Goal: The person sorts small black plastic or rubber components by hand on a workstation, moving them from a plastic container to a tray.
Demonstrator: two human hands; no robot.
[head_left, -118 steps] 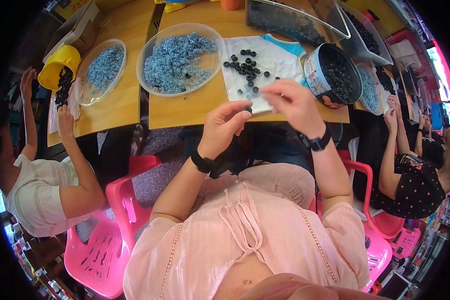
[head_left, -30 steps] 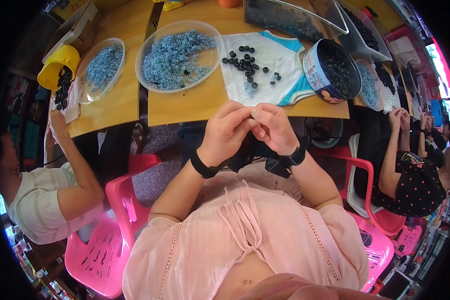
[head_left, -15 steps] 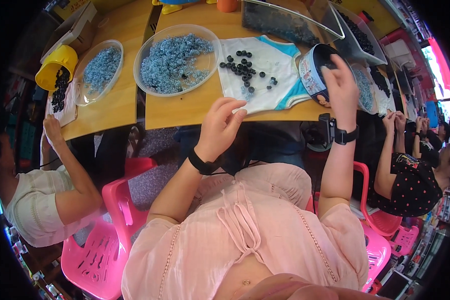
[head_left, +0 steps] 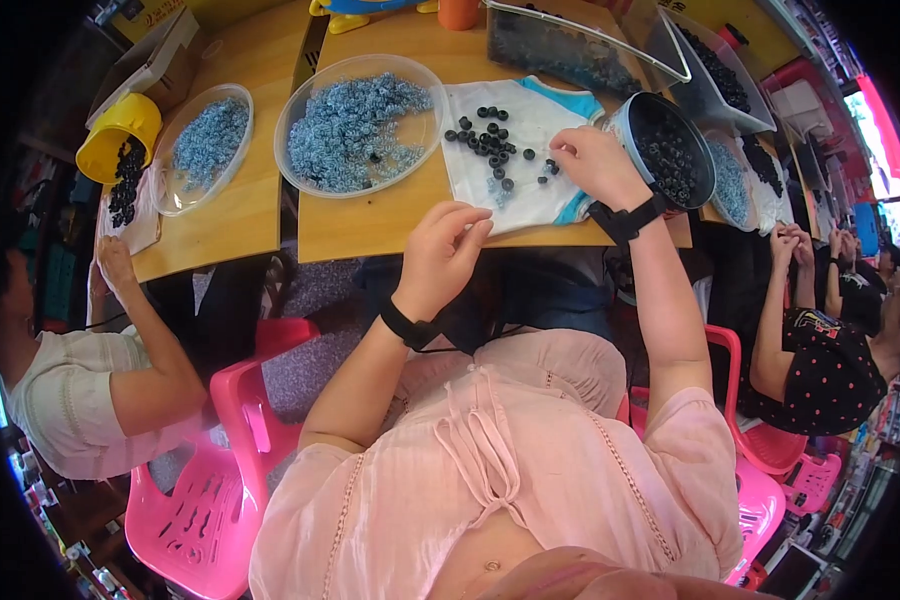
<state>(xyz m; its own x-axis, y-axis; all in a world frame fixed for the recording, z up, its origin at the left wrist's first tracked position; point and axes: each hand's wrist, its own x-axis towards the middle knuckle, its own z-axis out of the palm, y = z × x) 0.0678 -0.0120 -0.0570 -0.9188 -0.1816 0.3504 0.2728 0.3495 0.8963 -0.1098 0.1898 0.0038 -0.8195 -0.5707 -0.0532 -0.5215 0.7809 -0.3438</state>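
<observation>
My left hand (head_left: 448, 248) hovers over the near table edge with thumb and fingers pinched together; nothing shows between them. My right hand (head_left: 592, 162) rests on a white cloth (head_left: 530, 195) with fingertips down among loose black beads (head_left: 490, 140); its grip is hidden. A round tub of black beads (head_left: 670, 150) stands just right of that hand. A clear bowl of blue-white pieces (head_left: 355, 125) sits left of the cloth. Both wrists wear black bands.
A second clear bowl (head_left: 205, 145) and a yellow cup of black beads (head_left: 118, 135) lie at the left, by a seated person (head_left: 80, 390). Clear bins (head_left: 580, 45) stand at the back. Another person (head_left: 820, 350) sits at the right. Pink chairs (head_left: 240, 420) crowd the floor.
My hands were together at my chest a second ago. My right hand then reached to the bead tub and has now come back left onto the cloth. My left hand barely moved.
</observation>
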